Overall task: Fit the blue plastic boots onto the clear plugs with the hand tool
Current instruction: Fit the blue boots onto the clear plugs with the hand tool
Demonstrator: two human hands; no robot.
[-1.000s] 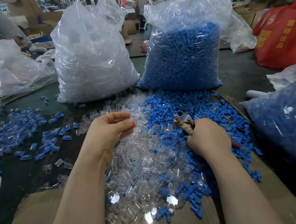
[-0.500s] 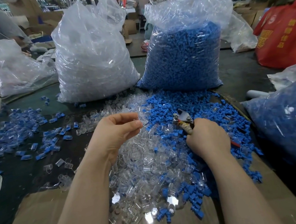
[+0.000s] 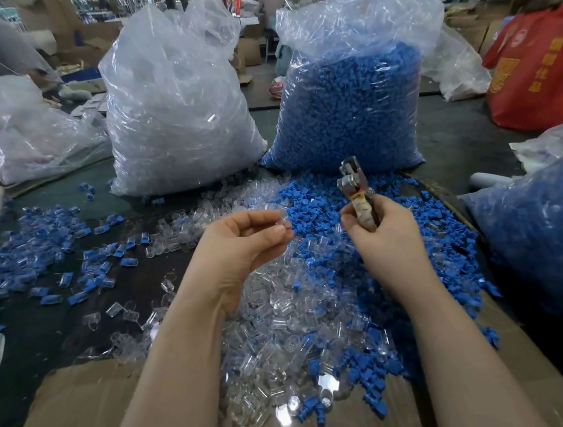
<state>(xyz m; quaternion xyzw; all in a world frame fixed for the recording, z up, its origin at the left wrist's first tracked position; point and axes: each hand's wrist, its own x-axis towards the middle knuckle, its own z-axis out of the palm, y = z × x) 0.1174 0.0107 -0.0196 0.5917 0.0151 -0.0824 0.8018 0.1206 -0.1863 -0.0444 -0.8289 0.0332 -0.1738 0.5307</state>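
My left hand [image 3: 242, 248] is raised over the heap and pinches one clear plug [image 3: 282, 223] between thumb and fingertips. My right hand [image 3: 384, 238] grips the handles of the metal hand tool [image 3: 353, 185], whose jaws point up and away, a little right of the plug. Under both hands lies a heap of clear plugs [image 3: 284, 333]. Beside it on the right spreads a pile of loose blue boots [image 3: 423, 234]. Plugs fitted with blue boots [image 3: 53, 249] are scattered at the left.
Two big plastic bags stand behind the heaps: a bag of clear plugs [image 3: 174, 113] and a bag of blue boots [image 3: 348, 103]. Another bag of blue parts [image 3: 544, 239] sits at the right, a red bag [image 3: 541, 67] beyond it. Cardboard [image 3: 70, 423] covers the near edge.
Both hands have lifted off the heaps and come closer together. The tool now stands upright, raised clear of the blue pile, and my left hand holds a clear plug toward it.
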